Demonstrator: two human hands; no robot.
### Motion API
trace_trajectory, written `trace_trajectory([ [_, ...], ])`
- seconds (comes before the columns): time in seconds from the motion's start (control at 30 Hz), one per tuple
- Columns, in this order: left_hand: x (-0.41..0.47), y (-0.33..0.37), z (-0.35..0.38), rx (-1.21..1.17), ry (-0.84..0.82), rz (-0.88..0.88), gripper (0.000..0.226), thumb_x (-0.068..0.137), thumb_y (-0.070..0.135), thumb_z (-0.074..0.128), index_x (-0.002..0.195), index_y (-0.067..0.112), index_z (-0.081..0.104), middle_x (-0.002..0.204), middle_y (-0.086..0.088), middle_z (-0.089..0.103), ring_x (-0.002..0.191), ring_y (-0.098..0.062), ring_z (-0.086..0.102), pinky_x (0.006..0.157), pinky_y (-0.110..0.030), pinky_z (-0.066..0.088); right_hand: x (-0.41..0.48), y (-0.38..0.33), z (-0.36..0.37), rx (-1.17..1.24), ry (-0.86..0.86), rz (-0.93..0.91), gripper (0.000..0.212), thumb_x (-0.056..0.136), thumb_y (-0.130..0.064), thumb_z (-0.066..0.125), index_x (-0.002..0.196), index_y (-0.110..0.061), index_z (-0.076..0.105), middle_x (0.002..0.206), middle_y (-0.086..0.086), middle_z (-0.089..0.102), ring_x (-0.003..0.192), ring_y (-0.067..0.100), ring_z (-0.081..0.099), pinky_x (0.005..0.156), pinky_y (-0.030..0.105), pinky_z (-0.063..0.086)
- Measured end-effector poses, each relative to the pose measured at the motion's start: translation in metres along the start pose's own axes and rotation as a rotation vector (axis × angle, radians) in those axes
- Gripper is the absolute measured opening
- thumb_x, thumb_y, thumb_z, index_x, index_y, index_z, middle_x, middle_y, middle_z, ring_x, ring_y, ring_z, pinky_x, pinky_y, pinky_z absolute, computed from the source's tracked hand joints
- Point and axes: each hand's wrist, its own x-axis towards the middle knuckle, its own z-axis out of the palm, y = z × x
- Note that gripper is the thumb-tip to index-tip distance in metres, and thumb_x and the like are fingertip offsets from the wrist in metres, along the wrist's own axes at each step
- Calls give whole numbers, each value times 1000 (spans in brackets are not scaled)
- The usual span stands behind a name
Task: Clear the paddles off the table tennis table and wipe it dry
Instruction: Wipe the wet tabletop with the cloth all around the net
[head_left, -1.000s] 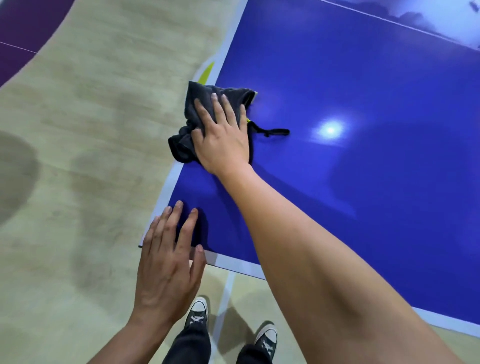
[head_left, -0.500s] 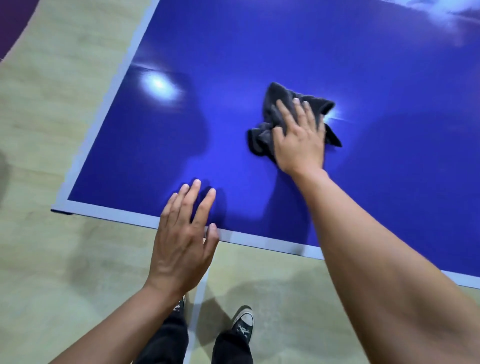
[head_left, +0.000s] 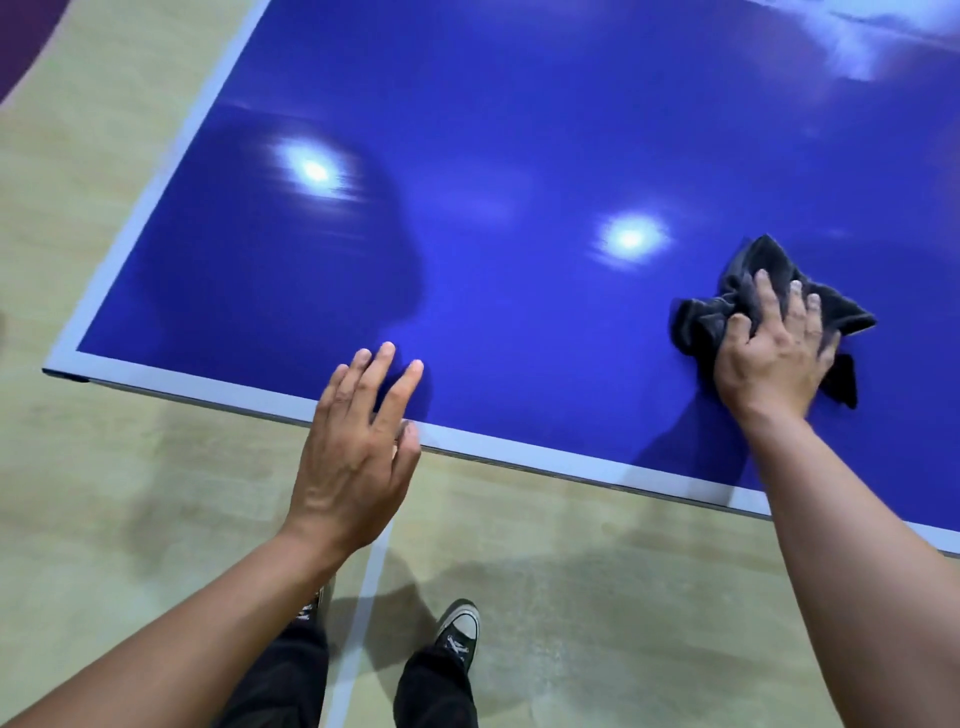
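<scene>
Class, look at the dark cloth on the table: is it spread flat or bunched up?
Bunched up. The cloth shows crumpled folds and loose corners under the right hand, which grips it.

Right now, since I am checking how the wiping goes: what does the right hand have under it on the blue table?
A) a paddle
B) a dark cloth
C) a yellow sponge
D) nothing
B: the right hand holds a bunched dark cloth down on the blue table.
</scene>
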Motion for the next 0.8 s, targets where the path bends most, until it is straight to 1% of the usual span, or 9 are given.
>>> trace_trajectory([
  [0.07,-2,-9,-6,-32,8,-2,53,99,24,39,151,13,42,160,-15,33,150,-30,27,125,-44,18,-2,-5,1,-1,15,14,67,94,-45,28,160,-33,31,170,8,21,158,23,11,126,54,-1],
  [0.17,-13,-41,-16,-51,26,-60,53,99,25,39,151,14,42,161,-14,31,150,-29,25,124,-44,18,-14,-30,9,-1,51,38,70,92,-47,26,160,-30,32,169,12,22,157,27,13,126,58,2],
  [0.27,-31,-95,-28,-26,34,-90,55,98,26,38,152,16,39,162,-13,29,151,-29,23,123,-47,20,-38,-83,28,-11,55,-8,70,93,-46,27,160,-29,31,169,12,22,157,27,12,126,58,2],
  [0.33,-40,-131,-39,-5,47,-102,56,98,26,38,153,16,38,162,-13,28,151,-30,22,123,-48,20,-54,-132,40,-20,53,-77,70,93,-44,27,161,-28,31,169,13,22,157,27,13,126,57,2],
  [0.47,-58,-208,-67,-7,56,-177,58,96,28,36,152,14,36,160,-13,29,150,-30,24,123,-47,21,-104,-258,75,-48,27,-256,66,95,-40,29,161,-28,31,169,10,22,157,26,14,127,54,2],
  [0.57,-68,-251,-82,-38,42,-148,60,96,25,39,154,10,33,162,-10,29,151,-29,24,121,-47,24,-154,-356,102,-58,-1,-407,63,100,-40,33,161,-31,28,170,5,19,158,22,9,127,53,1],
  [0.67,-77,-268,-91,-63,13,-79,61,95,22,43,153,5,33,161,-11,31,151,-30,25,121,-46,25,-212,-437,122,-82,-39,-561,64,99,-43,30,162,-32,26,171,3,17,159,20,7,127,52,-1],
  [0.73,-79,-274,-97,-92,12,-101,60,95,21,42,152,3,34,159,-12,35,150,-30,27,122,-45,25,-247,-474,130,-59,-74,-646,63,100,-45,31,161,-32,27,171,3,17,159,20,7,126,51,-2],
  [0.8,-81,-278,-103,-125,18,-146,59,96,21,40,152,4,34,158,-12,38,150,-29,28,121,-44,25,-272,-492,134,-39,-117,-693,62,100,-46,33,161,-33,30,171,2,17,159,20,7,126,51,-3],
])
